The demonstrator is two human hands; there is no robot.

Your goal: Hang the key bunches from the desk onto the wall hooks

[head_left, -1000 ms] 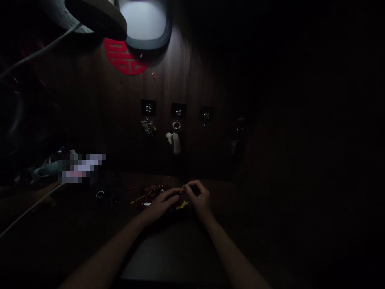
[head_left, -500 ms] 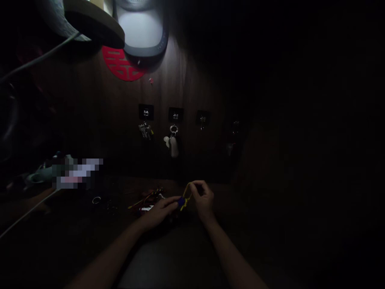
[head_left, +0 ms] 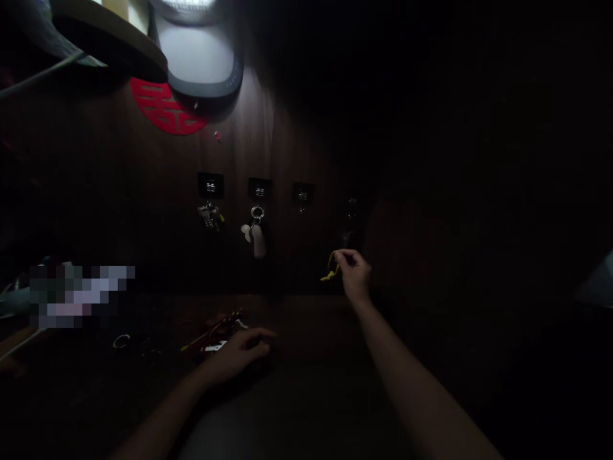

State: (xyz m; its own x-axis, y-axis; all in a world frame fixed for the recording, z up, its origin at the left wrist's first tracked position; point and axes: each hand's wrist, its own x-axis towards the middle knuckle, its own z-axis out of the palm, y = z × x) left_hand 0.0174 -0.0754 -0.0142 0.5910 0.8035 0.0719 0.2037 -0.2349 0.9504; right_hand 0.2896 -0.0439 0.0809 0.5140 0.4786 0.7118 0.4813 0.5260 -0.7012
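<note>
My right hand (head_left: 355, 275) is raised toward the dark wooden panel, thumb and fingers pinched on a looped yellow cord (head_left: 329, 276). The cord hangs to the left of the fingertips, with a knotted lower end. My left hand (head_left: 237, 352) lies low over the dark surface, fingers apart and holding nothing. Beside it is a small pile of corded and beaded trinkets (head_left: 223, 329), partly covered by the hand. A white piece (head_left: 214, 346) shows at the edge of my left hand.
Hooks on the panel carry a bunch of keys (head_left: 209, 217) and a keyring with a pale fob (head_left: 258, 241). A bare hook (head_left: 302, 195) is to their right. A lamp (head_left: 196, 61) hangs above a red paper cutout (head_left: 167, 108). A metal ring (head_left: 121, 341) lies at left.
My right hand has moved up and right with the yellow cord, away from my left hand. My left hand has let go of the small blue item, which I cannot make out now. The view has shifted right.
</note>
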